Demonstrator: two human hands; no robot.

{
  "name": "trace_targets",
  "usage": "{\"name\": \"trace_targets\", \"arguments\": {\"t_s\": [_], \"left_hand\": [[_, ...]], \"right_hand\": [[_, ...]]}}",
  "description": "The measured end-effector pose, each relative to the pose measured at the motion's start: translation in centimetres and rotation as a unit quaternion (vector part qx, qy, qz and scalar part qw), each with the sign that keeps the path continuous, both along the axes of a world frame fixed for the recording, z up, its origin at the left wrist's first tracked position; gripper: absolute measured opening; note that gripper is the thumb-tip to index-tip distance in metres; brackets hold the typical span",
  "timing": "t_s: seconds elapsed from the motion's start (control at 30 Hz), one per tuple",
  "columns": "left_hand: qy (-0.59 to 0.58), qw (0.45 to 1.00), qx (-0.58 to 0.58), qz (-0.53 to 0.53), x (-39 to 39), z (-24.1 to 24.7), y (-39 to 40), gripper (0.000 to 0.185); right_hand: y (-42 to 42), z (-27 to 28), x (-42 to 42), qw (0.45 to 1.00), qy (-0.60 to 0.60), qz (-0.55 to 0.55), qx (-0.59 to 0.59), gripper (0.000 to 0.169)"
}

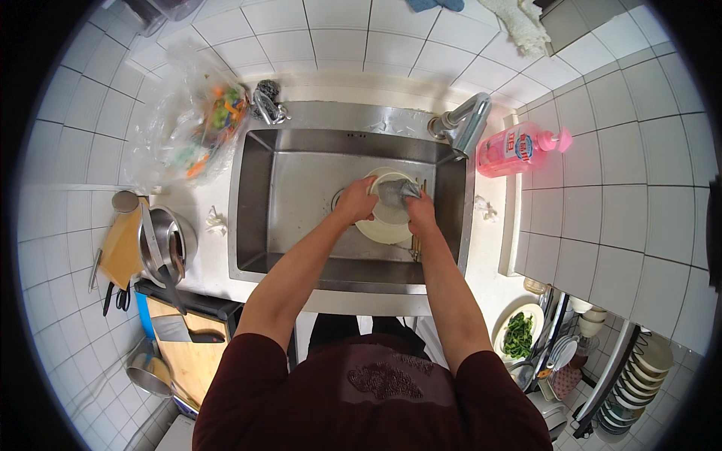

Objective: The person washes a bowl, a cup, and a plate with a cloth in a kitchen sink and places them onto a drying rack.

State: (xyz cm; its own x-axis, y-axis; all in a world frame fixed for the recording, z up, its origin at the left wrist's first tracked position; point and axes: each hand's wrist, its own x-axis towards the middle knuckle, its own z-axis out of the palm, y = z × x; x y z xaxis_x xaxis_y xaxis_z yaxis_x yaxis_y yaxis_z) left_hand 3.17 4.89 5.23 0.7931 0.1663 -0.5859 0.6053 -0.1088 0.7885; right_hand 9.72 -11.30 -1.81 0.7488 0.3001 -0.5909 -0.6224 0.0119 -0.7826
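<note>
Over the stainless steel sink [304, 214], my left hand [357, 201] grips the left rim of a pale bowl [389, 213]. A grey cloth [395, 193] lies against the inside of the bowl, bunched in the fingers of my right hand [421, 211]. Beneath the bowl is a pale yellow plate [383, 232] on the sink floor. Chopsticks [416, 248] lie near the basin's right side, partly hidden by my right hand. The drain [337, 199] shows just left of my left hand.
A chrome faucet [465, 127] stands behind right, beside a pink soap bottle [510, 149]. At left are a plastic bag of scraps [189, 135], a steel pot [189, 237] with a knife across it, and a cleaver [172, 328] on a cutting board. A plate of greens [501, 332] sits right.
</note>
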Motion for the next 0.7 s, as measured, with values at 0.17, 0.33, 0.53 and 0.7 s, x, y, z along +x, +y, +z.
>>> {"name": "trace_targets", "arguments": {"t_s": [0.17, 0.33, 0.53, 0.7], "left_hand": [[-0.095, 0.971, -0.169, 0.141, -2.7, 0.6, -3.0, 0.072], [-0.327, 0.912, -0.065, 0.238, -4.2, -4.9, -6.4, 0.079], [-0.005, 0.944, -0.265, 0.197, -2.4, 0.9, -4.4, 0.07], [-0.229, 0.942, -0.009, 0.244, -3.4, -5.3, -6.4, 0.073]], "right_hand": [[1.2, 1.0, -3.4, 0.976, 0.065, -0.196, 0.063, 0.037], [3.0, 4.4, -5.7, 0.955, 0.143, -0.251, 0.06, 0.034], [-0.7, 2.0, -1.0, 0.989, 0.13, -0.062, 0.037, 0.034], [2.9, 2.4, -5.5, 0.954, 0.122, -0.274, 0.009, 0.033]]}}
